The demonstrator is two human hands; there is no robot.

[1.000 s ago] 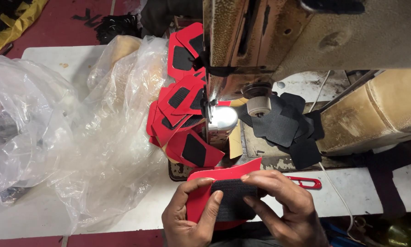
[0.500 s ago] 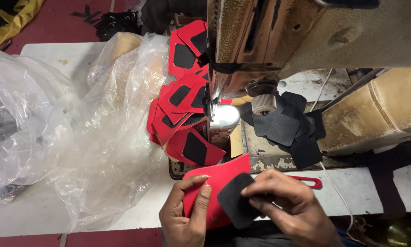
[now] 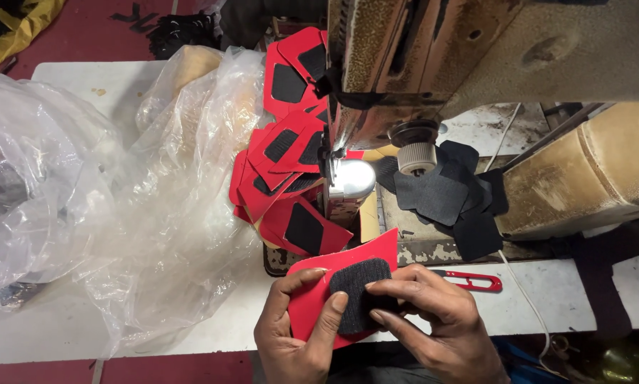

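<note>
Red is the colour of the flat piece (image 3: pixel 312 302) I hold low in the view, just in front of the sewing machine (image 3: pixel 433 78). My left hand (image 3: pixel 294 331) grips it from below and from the side, with the thumb up on the top edge and a finger pressed on its face, so it stays flat and does not flop. My right hand (image 3: pixel 426 316) lies over the black fuzzy patch (image 3: pixel 358 299) that sits on the red piece. Its fingers are closed down on the patch's right side, which pins the patch in its place on the red. Both hands are shut on the pair, so the two pieces cannot slide apart.

Right behind them a chain of red pieces with black patches (image 3: pixel 287 171) hangs off the machine near the needle. They look joined one after the other, and they fall to the left onto the white table (image 3: pixel 63 78). A stack of loose black patches (image 3: pixel 447 195) lies to the right of the needle, close to my right hand, so it is easy to reach. Red thread snips (image 3: pixel 476 279) lie on the table just past my right fingers. Clear plastic bags (image 3: pixel 70 192) are heaped on the left, well away from my hands.
</note>
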